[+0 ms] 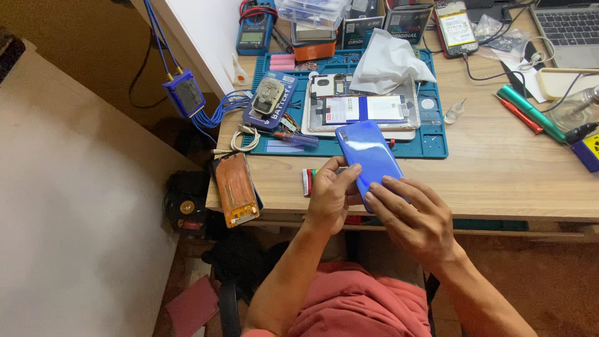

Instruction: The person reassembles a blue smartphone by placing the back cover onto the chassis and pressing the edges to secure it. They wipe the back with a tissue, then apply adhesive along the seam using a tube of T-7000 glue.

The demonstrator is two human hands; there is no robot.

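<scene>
- Your left hand (331, 196) and right hand (409, 215) pinch a glossy blue phone back cover (369, 155) at frame centre, above the desk edge.
- It looks thin, light, slippery and easily bent; grip its edges.
- Behind it, a wooden desk (499, 168) carries a teal repair mat (437, 146), an opened phone (362, 106) and crowded tools.

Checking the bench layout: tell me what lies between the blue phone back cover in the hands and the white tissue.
In the head view, an opened phone lies on the teal mat between the blue back cover and the white tissue.
</scene>
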